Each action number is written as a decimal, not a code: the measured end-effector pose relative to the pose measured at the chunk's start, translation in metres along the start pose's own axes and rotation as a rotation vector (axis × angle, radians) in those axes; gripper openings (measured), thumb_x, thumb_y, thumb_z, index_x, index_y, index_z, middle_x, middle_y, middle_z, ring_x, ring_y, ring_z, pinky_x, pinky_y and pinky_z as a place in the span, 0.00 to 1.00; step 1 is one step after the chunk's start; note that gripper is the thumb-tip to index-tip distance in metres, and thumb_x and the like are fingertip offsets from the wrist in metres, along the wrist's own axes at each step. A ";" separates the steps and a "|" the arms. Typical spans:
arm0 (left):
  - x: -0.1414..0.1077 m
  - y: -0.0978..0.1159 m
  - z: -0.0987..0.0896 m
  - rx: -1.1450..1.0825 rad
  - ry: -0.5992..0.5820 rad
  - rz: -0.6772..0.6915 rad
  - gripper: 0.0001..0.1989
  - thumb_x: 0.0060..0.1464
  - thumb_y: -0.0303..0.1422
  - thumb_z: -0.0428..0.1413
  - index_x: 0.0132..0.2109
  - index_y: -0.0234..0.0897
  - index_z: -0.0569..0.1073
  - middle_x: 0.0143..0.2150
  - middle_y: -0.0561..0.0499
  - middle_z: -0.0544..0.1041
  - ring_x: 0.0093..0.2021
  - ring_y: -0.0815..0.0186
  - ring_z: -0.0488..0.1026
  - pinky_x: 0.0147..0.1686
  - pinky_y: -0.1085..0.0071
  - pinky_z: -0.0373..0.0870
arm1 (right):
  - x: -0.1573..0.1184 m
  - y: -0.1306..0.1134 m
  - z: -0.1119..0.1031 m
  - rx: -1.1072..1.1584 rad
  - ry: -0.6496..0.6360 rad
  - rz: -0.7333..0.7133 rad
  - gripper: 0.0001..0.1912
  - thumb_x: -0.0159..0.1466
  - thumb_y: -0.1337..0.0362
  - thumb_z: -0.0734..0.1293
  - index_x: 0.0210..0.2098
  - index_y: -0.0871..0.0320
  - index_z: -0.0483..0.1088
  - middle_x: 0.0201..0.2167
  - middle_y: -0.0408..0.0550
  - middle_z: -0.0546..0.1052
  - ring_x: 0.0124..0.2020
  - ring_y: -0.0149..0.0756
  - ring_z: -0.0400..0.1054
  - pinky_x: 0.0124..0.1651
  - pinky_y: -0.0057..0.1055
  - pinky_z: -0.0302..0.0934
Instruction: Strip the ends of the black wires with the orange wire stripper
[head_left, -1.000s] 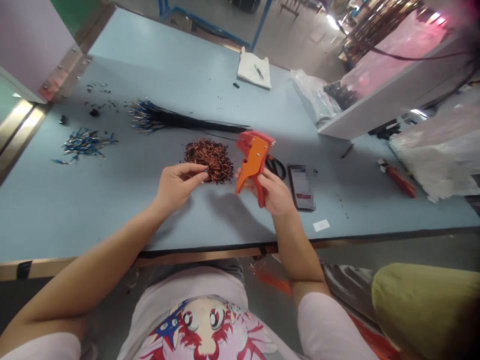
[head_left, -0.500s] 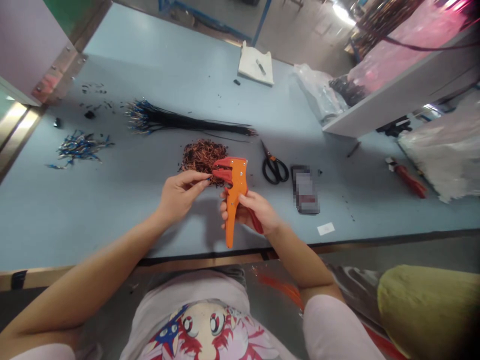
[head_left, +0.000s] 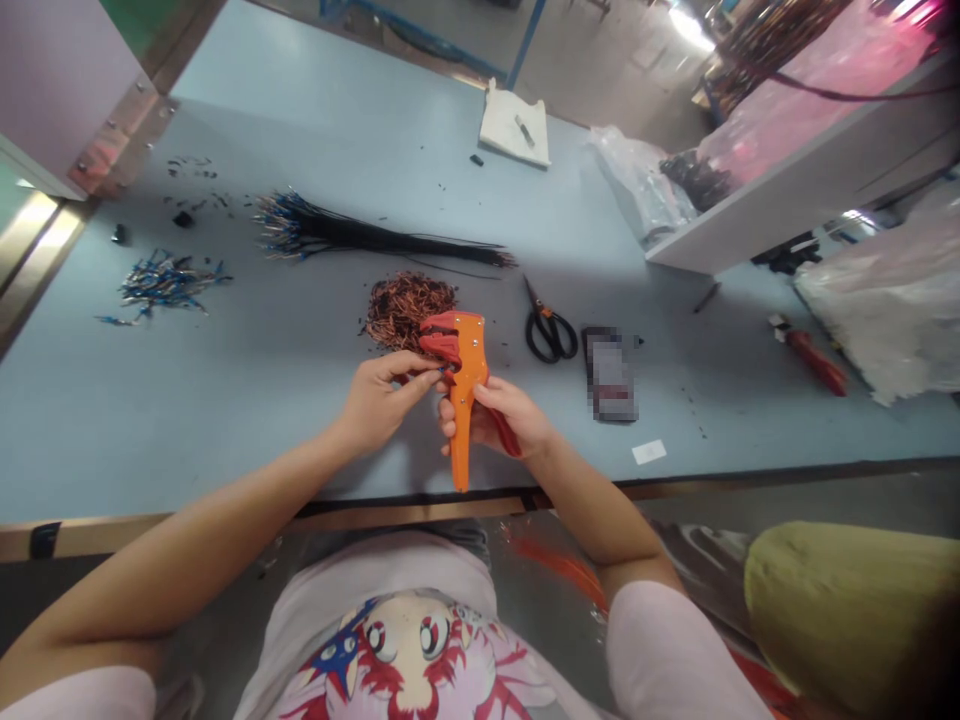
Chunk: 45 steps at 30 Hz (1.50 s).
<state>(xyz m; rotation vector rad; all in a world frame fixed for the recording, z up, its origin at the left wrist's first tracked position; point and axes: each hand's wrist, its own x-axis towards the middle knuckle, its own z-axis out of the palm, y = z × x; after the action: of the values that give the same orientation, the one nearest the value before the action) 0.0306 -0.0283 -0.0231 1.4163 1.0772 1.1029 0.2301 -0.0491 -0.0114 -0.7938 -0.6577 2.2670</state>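
Observation:
My right hand [head_left: 499, 415] is wrapped round the handles of an orange and red wire stripper [head_left: 470, 350], its red jaws pointing left. My left hand [head_left: 390, 400] pinches a small blue-ended wire terminal [head_left: 441, 371] between thumb and forefinger, close against the tool's notch below the jaws. Most of that piece is hidden by the fingers. Just behind the jaws lies a heap of copper wire scraps [head_left: 409, 308]. Beyond it stretches a bundle of black wires [head_left: 375, 236] with blue terminals at the left end. A pile of loose blue terminals [head_left: 169, 282] rests farther left.
Black-handled scissors [head_left: 551, 330] and a phone [head_left: 611, 375] lie right of the tool, with a white label [head_left: 649, 452] near the front edge. A white cloth [head_left: 515, 125] is at the back. Right of these are a red-handled tool [head_left: 817, 362] and plastic bags [head_left: 885, 300].
My left hand has moved right and slightly down, bringing the blue-ended piece from the jaw tips to the notch below them. The wire stripper has shifted slightly left.

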 end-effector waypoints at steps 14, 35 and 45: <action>-0.003 0.005 -0.004 0.066 -0.074 0.225 0.06 0.58 0.29 0.60 0.39 0.43 0.83 0.44 0.50 0.83 0.45 0.64 0.78 0.50 0.67 0.70 | -0.002 0.007 -0.001 -0.069 -0.164 -0.011 0.25 0.59 0.53 0.77 0.47 0.61 0.68 0.32 0.43 0.74 0.31 0.31 0.72 0.37 0.38 0.77; -0.003 0.003 -0.002 0.114 -0.094 0.287 0.06 0.60 0.32 0.59 0.39 0.44 0.83 0.42 0.51 0.84 0.42 0.63 0.78 0.48 0.65 0.70 | 0.000 0.012 0.015 -0.216 -0.051 0.027 0.29 0.57 0.49 0.77 0.30 0.54 0.54 0.14 0.25 0.56 0.11 0.16 0.43 0.15 0.17 0.46; 0.004 -0.001 -0.009 0.389 -0.022 0.209 0.08 0.58 0.33 0.56 0.36 0.39 0.81 0.36 0.49 0.82 0.39 0.62 0.75 0.44 0.66 0.68 | -0.001 -0.004 -0.003 -0.199 0.017 -0.104 0.34 0.54 0.42 0.76 0.49 0.57 0.66 0.36 0.48 0.79 0.33 0.39 0.77 0.41 0.44 0.74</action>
<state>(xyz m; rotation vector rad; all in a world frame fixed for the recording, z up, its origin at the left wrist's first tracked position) 0.0224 -0.0230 -0.0231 1.8784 1.1927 1.0570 0.2343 -0.0462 -0.0101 -0.8506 -0.9061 2.1213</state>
